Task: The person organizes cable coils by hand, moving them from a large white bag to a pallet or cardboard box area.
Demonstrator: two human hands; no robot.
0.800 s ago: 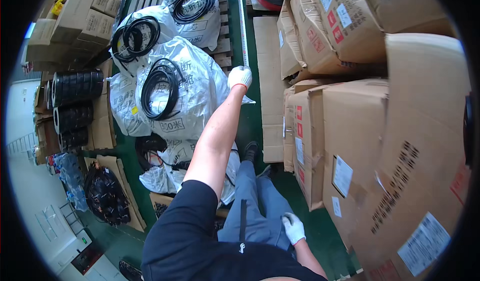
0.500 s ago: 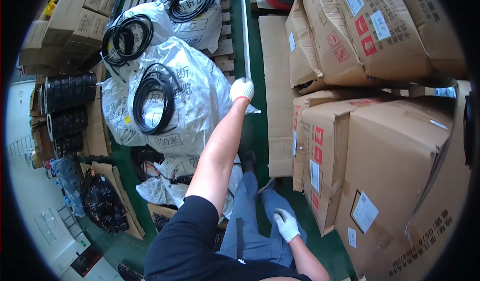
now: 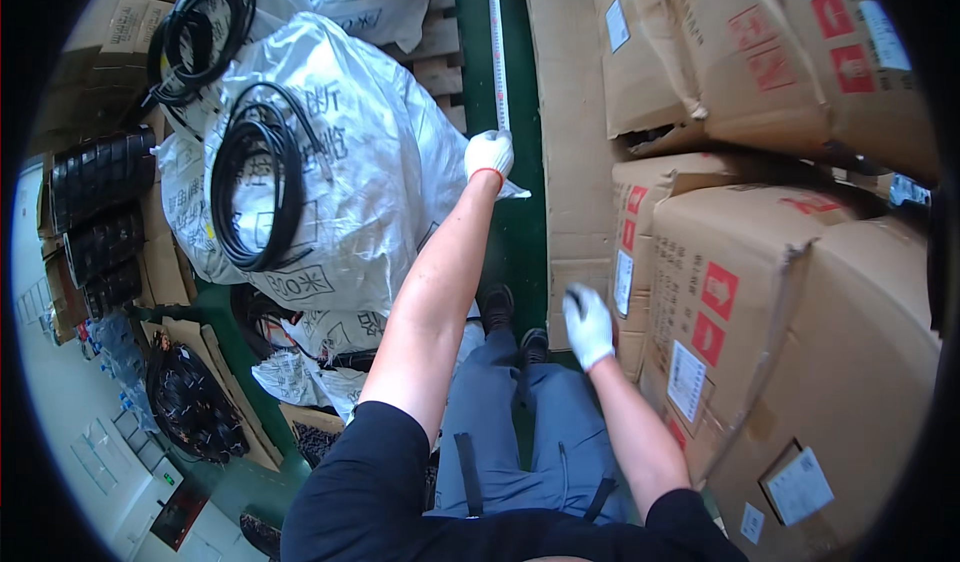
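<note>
My left hand (image 3: 488,155), in a white knit glove with an orange cuff, is closed around the near end of a measuring tape's pale blade (image 3: 499,57). The blade runs straight away from me along the green floor, past a pallet. The tape's case, if it is in my fist, is hidden. Beside the fist hangs the corner of a large white woven sack (image 3: 345,192). My right hand (image 3: 588,327), also gloved, is raised before the cartons with its fingers loosely bent. A dark patch shows by its fingertips; I see nothing held in it.
Black cable coils (image 3: 258,187) lie on the bulging sacks at left. A flat cardboard sheet (image 3: 575,142) lies along the floor to the right, beside big stacked cartons (image 3: 740,292). A wooden pallet (image 3: 437,52) is at the far side. Black reels (image 3: 100,187) stand far left.
My right hand has lifted off my thigh and moved up beside the cartons. My left hand still grips the tape. The view has shifted, and my feet are now closer together.
</note>
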